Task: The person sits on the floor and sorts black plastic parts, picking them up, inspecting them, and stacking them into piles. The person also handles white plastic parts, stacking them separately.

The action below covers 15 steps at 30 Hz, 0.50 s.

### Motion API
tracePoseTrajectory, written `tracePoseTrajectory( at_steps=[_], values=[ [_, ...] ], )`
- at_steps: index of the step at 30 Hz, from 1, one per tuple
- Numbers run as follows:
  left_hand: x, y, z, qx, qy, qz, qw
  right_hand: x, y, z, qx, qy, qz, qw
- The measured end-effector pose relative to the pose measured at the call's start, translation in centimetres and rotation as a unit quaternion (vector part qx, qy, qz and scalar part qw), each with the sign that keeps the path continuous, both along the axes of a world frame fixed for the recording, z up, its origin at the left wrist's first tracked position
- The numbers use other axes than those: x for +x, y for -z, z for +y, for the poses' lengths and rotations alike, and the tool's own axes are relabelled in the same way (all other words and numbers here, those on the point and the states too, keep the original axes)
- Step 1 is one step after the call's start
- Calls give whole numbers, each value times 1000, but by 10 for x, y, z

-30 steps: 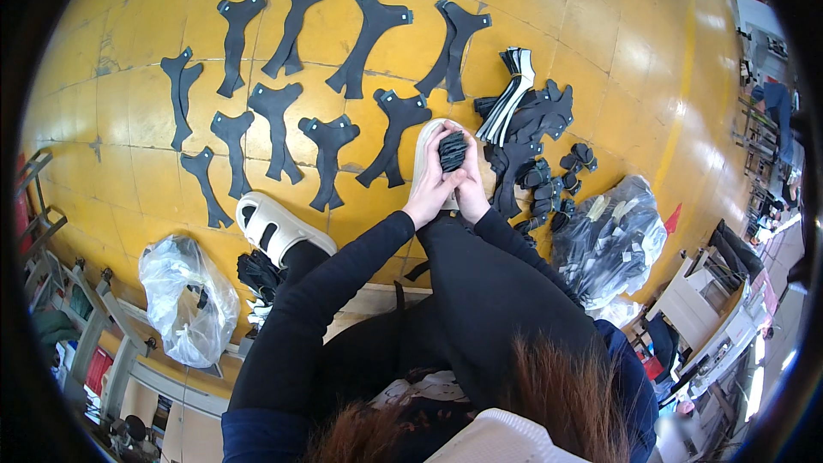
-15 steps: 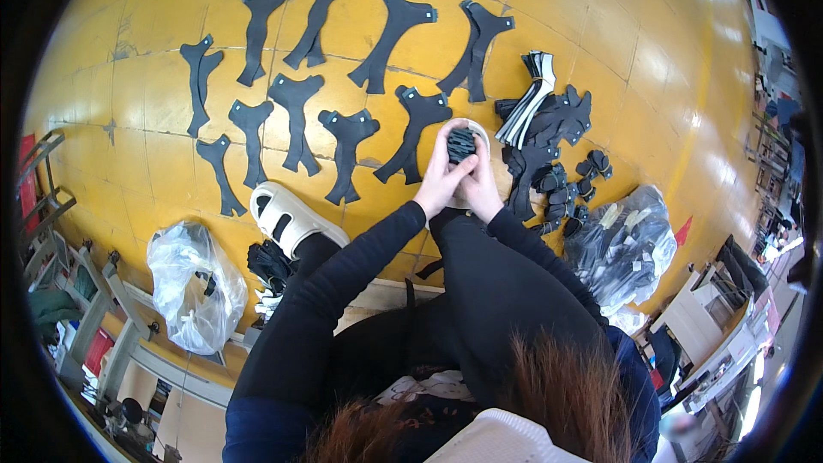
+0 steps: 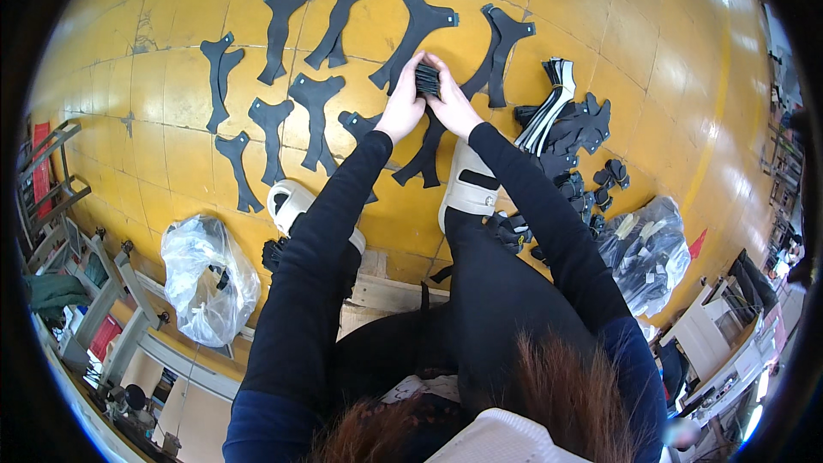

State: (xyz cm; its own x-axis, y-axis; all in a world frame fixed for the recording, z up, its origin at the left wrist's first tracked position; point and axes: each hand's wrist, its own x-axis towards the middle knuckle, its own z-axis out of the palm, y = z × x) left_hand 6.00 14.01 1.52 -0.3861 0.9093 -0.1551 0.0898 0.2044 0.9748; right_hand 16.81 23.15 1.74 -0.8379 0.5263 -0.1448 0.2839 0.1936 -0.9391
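Observation:
Between both hands I hold a small stack of dark fabric pieces (image 3: 427,80), its layered edges facing up. My left hand (image 3: 400,110) presses on its left side and my right hand (image 3: 454,108) on its right, fingertips nearly meeting beyond it. Below them, a black Y-shaped fabric piece (image 3: 421,157) lies on the floor, its upper part hidden by my hands. Just beyond is another such piece (image 3: 417,32), and one more (image 3: 357,124) is partly covered by my left forearm. Several similar pieces are spread in two rough rows to the left, small pale marks on their ends.
Right of my hands lie a banded black-and-white bundle (image 3: 549,107), a heap of black pieces (image 3: 579,129) and small dark rolls (image 3: 611,173). Clear plastic bags stand at the left (image 3: 208,279) and right (image 3: 647,253). My beige clogs (image 3: 471,193) rest on the yellow tiled floor (image 3: 651,111).
Both hands have moved forward and slightly left with the stack, from over my right clog to over the laid-out Y-shaped pieces. My arms are stretched farther, and the whole view has shifted a little.

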Motion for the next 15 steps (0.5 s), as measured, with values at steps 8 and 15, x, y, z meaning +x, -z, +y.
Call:
tracePoseTrajectory(
  at_steps=[8,15],
  values=[
    [16,20,-1,26,-54,76,995,3,-22,-10,-223,40,64,972],
    [14,11,-3,-16,-74,-48,996,-7,-40,-16,-295,91,59,949]
  ],
)
